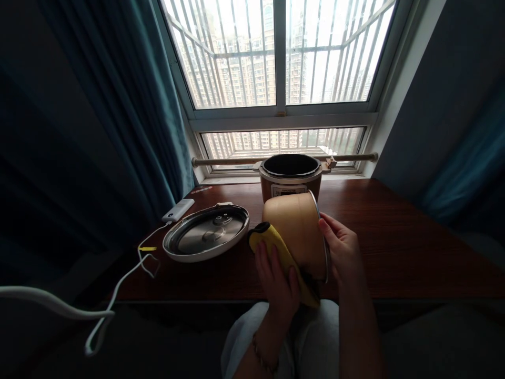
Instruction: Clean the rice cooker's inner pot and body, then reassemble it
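A gold-coloured inner pot (290, 221) is tilted on its side above the front of the table, its opening facing right. My right hand (343, 247) grips the pot's rim, thumb on the outside near the edge. With my left hand (276, 276) I press a yellow cloth (282, 247) with a dark underside against the pot's outer wall near its base. Behind the pot stands the rice cooker body (292, 179), open at the top and partly hidden by the pot. To the left, the cooker's lid (209, 231) lies with its shiny inner side up.
A white power bank (178, 210) with a white cable (126, 281) lies at the table's left edge, near a small yellow strip (148, 248). The dark red wooden table (394, 237) meets a barred window (280, 58). Blue curtains (130, 95) hang at the left.
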### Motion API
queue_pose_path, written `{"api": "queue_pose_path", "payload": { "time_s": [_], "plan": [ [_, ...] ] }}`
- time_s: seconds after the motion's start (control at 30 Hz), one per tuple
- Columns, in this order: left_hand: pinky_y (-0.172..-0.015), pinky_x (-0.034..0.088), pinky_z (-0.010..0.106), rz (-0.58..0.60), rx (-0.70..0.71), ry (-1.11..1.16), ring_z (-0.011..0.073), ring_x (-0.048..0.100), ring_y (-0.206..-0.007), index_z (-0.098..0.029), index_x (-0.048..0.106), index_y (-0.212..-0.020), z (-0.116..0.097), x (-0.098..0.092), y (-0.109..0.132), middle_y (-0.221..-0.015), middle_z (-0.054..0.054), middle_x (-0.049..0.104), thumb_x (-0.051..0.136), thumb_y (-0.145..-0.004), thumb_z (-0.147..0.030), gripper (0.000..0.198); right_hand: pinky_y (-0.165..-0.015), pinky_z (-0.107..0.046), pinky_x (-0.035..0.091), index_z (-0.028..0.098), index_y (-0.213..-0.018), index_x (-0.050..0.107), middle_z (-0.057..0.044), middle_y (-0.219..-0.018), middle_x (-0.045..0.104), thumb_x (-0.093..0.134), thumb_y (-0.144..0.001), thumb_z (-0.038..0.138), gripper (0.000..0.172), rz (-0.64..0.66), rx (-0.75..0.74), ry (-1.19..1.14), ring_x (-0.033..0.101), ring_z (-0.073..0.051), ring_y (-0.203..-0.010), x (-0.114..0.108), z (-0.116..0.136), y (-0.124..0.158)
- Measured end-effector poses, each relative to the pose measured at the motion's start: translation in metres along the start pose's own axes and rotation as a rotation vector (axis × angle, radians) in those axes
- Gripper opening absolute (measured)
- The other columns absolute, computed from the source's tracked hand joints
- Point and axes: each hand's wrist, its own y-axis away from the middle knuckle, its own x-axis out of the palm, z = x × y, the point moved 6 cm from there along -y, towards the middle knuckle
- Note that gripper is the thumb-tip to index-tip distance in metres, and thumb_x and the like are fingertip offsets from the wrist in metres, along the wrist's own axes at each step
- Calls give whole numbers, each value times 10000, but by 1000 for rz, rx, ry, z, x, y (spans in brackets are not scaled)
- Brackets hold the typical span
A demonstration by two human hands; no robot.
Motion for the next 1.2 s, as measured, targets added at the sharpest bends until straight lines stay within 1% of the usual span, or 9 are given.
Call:
{"api": "queue_pose_path", "payload": {
  "time_s": [0.1, 0.27, 0.4, 0.57, 0.7, 0.9, 1.0, 1.1, 1.2],
  "plan": [
    [-1050, 201, 546, -1, 1, -11, 329, 132, -1354, -142, 148, -1421, -2, 1, 0, -1486, 175, 112, 427, -841, -201, 646, -747, -327, 506, 177, -1128, 605, -66, -989, 680, 652, -703, 455, 510, 111, 69, -34, 629, -224, -883, 2, 2, 4],
    [-1051, 199, 545, 35, -32, -28, 328, 126, -1354, -150, 146, -1425, -1, 5, -8, -1488, 169, 107, 441, -845, -205, 653, -705, -320, 510, 152, -1122, 597, -81, -971, 680, 706, -673, 368, 509, 418, 264, -37, 640, -222, -830, 14, 2, 17],
    [-1053, 203, 537, 41, -51, -32, 319, 143, -1353, -134, 187, -1416, -1, 8, -17, -1478, 177, 147, 444, -850, -219, 627, -672, -293, 501, 146, -1058, 631, -76, -928, 685, 694, -694, 367, 431, 479, 299, -73, 639, -212, -808, 12, -1, 18],
    [-1051, 205, 540, 38, -41, -46, 321, 145, -1353, -117, 200, -1413, -3, 9, -21, -1477, 185, 159, 436, -856, -216, 613, -582, -240, 474, 169, -963, 671, -54, -873, 691, 669, -719, 398, 335, 455, 310, -136, 637, -188, -765, 8, -7, 15],
    [-1040, 178, 579, 48, 7, -120, 357, 103, -1354, -108, 181, -1419, -11, 13, -15, -1476, 195, 158, 456, -843, -199, 644, -595, -254, 476, 189, -903, 679, -34, -849, 694, 677, -709, 399, 286, 421, 319, -187, 637, -184, -740, 13, -8, 15],
    [-1065, 102, 555, 129, 182, -209, 347, 92, -1359, -124, 269, -1398, -31, 27, 6, -1469, 155, 217, 475, -835, -220, 606, -629, -271, 481, 178, -866, 683, -35, -817, 696, 687, -690, 415, 295, 323, 280, -251, 636, -195, -751, 22, -11, 14],
    [-1079, 78, 524, 142, 244, -208, 320, 108, -1363, -138, 284, -1394, -31, 29, 10, -1455, 136, 267, 466, -841, -235, 590, -624, -269, 482, 168, -834, 687, -41, -811, 695, 690, -689, 404, 277, 280, 260, -266, 633, -198, -756, 25, -10, 13],
    [-1076, 94, 527, 141, 182, -176, 315, 113, -1363, -151, 246, -1407, -18, 25, 4, -1462, 133, 251, 459, -843, -222, 608, -609, -270, 485, 165, -789, 688, -39, -784, 695, 710, -661, 400, 268, 241, 265, -271, 634, -205, -755, 26, -8, 10],
    [-1071, 130, 537, 72, -17, -72, 310, 95, -1366, -134, 154, -1427, 3, 16, -3, -1485, 150, 166, 402, -863, -192, 619, -601, -273, 488, 160, -770, 690, -42, -769, 695, 728, -640, 392, 269, 213, 272, -278, 637, -210, -748, 26, -5, 8]
  ]
}}
